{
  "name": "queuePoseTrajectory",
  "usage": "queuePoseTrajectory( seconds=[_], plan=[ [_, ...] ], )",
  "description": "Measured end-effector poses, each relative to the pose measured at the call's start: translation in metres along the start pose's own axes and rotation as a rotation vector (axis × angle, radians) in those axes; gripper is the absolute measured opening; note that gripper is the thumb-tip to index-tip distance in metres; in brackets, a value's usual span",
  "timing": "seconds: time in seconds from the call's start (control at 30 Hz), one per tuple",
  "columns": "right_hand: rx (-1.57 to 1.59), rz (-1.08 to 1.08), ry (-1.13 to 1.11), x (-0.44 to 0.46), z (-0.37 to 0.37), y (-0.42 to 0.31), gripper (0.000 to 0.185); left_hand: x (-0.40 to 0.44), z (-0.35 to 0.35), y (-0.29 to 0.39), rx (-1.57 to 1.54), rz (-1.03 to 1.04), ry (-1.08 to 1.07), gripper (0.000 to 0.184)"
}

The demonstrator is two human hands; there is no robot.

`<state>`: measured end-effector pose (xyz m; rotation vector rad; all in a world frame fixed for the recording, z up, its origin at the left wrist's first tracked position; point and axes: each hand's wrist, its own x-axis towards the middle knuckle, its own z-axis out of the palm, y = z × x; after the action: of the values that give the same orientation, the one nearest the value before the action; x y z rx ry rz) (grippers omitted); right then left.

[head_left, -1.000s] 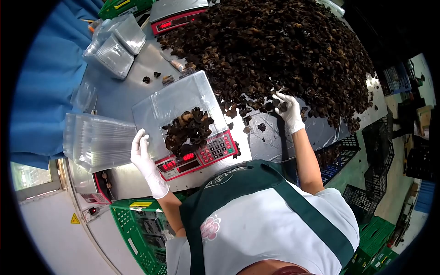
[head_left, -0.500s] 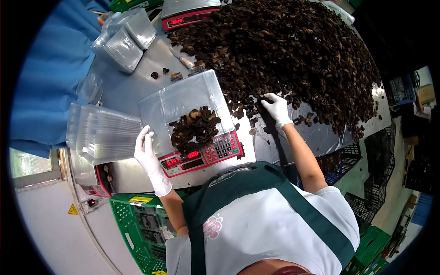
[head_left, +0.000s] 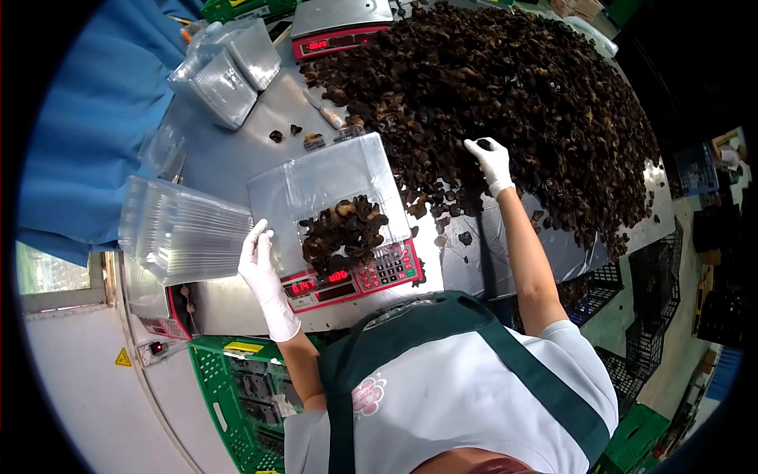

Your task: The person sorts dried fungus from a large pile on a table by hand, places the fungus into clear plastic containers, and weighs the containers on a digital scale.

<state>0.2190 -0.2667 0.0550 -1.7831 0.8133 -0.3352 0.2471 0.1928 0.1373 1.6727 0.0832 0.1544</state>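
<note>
Looks like portion pick-and-weigh: dark pieces [head_left: 343, 231] in clear tray [head_left: 288, 186] on near scale [head_left: 322, 300], left hand [head_left: 265, 276] at tray's left edge, right hand [head_left: 495, 167] curled at far-right pile [head_left: 553, 110] — can't tell if either grips; next calls for small, selective pinch.

Dark pieces [head_left: 344, 234] on scale [head_left: 385, 272] (lit)

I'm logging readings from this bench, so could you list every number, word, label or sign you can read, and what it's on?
"-0.020": display of the far scale.
"0.14", last digit unclear: left display of the near scale.
"00", first digit blurred: its right display.
Too small or blurred: the near scale's keys, the lettering on the apron, the yellow label on the green crate, the yellow triangular sign.
</note>
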Motion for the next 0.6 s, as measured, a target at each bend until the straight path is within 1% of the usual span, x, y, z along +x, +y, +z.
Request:
queuePoseTrajectory(
  seconds=[0.07, 0.1, 0.13, 0.23, 0.27, 0.37, 0.4, 0.47, 0.5, 0.53, 0.6],
  plan=[
    [-0.36, -0.349, 0.105, 0.005, 0.015, 0.003, 0.039, 0.001, -0.003, -0.004, 0.009, -0.005, 0.003, 0.026],
    [-0.372, -0.396, 0.042, 0.005, 0.02, 0.003, 0.044, 0.001, -0.004, -0.005, 0.009, -0.003, 0.004, 0.026],
    [-0.468, -0.393, 0.018, 0.0, 0.026, 0.005, 0.042, 0.001, -0.004, -0.005, 0.012, -0.007, 0.001, 0.026],
    [-0.779, -0.4, -0.264, -0.009, 0.034, 0.01, 0.036, 0.001, -0.003, -0.007, 0.024, 0.004, -0.003, 0.026],
    [-0.883, -0.341, -0.392, -0.014, 0.035, 0.003, 0.036, 0.001, -0.003, -0.008, 0.034, 0.018, -0.004, 0.027],
    [-0.881, -0.363, -0.497, -0.023, 0.018, -0.018, 0.037, 0.001, -0.001, -0.005, 0.026, 0.011, 0.001, 0.027],
    [-0.87, -0.331, -0.556, -0.023, 0.011, -0.03, 0.038, 0.001, -0.001, -0.003, 0.028, 0.01, 0.004, 0.027],
    [-0.754, -0.312, -0.618, -0.011, 0.001, -0.031, 0.037, 0.001, 0.0, -0.001, 0.053, 0.0, 0.008, 0.027],
    [-0.73, -0.295, -0.589, -0.005, 0.0, -0.033, 0.034, 0.001, 0.001, 0.0, 0.053, 0.001, 0.009, 0.027],
    [-0.683, -0.343, -0.461, -0.001, 0.003, -0.035, 0.027, 0.0, 0.001, 0.0, 0.032, -0.008, 0.012, 0.027],
    [-0.633, -0.378, -0.244, 0.005, 0.013, -0.039, 0.022, 0.0, 0.002, -0.001, 0.009, -0.016, 0.019, 0.026]
  ],
)
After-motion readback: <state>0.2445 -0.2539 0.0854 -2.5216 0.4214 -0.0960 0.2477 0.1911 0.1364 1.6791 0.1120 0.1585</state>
